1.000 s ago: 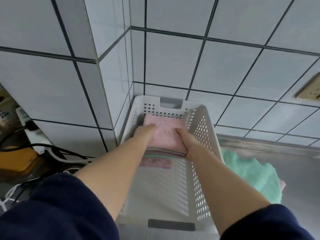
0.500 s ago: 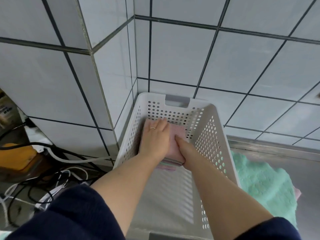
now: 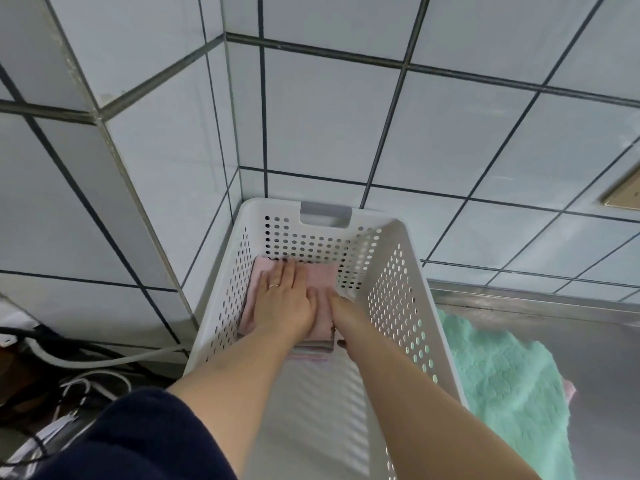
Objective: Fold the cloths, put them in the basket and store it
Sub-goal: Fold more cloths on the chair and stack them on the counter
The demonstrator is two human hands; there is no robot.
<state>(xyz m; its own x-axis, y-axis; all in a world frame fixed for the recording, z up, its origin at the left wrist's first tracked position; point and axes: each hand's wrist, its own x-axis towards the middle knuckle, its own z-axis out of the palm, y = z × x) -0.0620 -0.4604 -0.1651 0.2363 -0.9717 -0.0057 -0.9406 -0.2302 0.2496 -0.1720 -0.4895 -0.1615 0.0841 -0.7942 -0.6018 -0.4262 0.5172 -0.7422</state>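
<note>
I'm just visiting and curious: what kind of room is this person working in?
Probably a kitchen or utility room. The walls are white tile, a steel counter runs along them, and the basket of cloths sits in the corner.

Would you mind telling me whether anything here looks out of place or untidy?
Yes: a green cloth lies crumpled and unfolded on the metal counter, outside the white basket, while the folded cloths sit stacked inside.

Left hand (image 3: 282,299) flat on pink cloth (image 3: 320,275) atop stack inside white basket (image 3: 398,306); right hand (image 3: 343,311) at stack's edge; green cloth (image 3: 498,382) on table (image 3: 571,327).
</note>
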